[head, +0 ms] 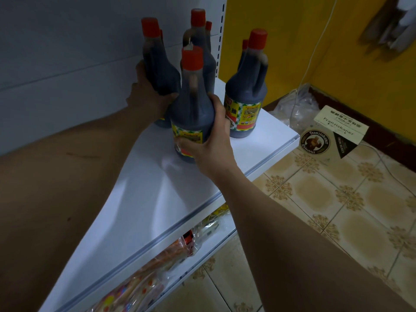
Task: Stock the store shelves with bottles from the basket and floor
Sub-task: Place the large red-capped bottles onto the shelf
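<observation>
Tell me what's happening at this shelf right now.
A person is stocking dark sauce bottles with red caps on a white shelf. The left hand grips a rear bottle, and the right hand holds the front bottle. More bottles already stand behind and beside them.

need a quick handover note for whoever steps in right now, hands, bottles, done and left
Left hand: grips the back-left bottle low on its body.
Right hand: fingers wrapped round the front bottle, which stands on the white shelf.
Also on the shelf: a bottle at the right edge and one at the back, with more caps behind.
Done: several bottles shelved.
Left: let go of these two. Basket and floor stock are out of view.
</observation>
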The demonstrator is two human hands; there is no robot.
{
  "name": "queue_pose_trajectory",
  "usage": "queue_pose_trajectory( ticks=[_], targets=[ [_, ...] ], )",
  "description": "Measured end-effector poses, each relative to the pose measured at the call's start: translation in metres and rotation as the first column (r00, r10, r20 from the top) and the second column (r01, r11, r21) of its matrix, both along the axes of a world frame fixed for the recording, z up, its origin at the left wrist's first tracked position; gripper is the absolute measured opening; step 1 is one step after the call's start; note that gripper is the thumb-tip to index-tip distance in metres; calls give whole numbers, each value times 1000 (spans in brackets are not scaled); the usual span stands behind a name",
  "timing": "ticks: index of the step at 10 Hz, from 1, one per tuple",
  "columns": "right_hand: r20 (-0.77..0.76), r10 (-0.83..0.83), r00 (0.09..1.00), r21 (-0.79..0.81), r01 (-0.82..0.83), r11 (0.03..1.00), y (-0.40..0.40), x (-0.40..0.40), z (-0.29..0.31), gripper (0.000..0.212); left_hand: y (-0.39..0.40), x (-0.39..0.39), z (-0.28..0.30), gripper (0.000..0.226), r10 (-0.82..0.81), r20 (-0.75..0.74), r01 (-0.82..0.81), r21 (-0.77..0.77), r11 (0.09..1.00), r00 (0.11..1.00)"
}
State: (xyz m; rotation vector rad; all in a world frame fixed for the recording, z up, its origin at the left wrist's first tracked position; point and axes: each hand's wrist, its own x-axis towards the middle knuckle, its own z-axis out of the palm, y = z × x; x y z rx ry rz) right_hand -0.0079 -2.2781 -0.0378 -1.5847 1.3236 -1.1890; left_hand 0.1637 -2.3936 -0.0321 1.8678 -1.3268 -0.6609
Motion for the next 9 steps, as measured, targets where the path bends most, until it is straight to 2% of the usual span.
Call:
queue_pose_trajectory(
  ticks=[3,4,5,6,7,8,9],
  targets=[
    [-19,-37,999,11,38,999,2,6,5,102,42,-13,22,98,-40,-47,42,40,998,998],
    [-10,-59,998,13,59,998,0,11,10,102,76,-12,3,95,-42,-71,51,121,991,997],
    [-6,-85,996,34,85,996,3,14,5,107,112,-8,-5,90,-8,-55,16,140,990,998],
    [19,-142,990,170,136,976,30,15,-13,121,164,12,-19,73,33,-16,-30,169,985,999],
    [44,-189,981,244,173,954,73,15,-26,107,208,17,-28,63,43,-41,-38,116,993,998],
    [114,-155,981,200,130,971,131,24,-29,74,276,25,-38,53,108,-33,-108,-4,994,994],
    [121,-122,985,154,103,983,162,39,-24,61,313,25,-40,50,117,-31,-119,-74,990,993]
  ],
)
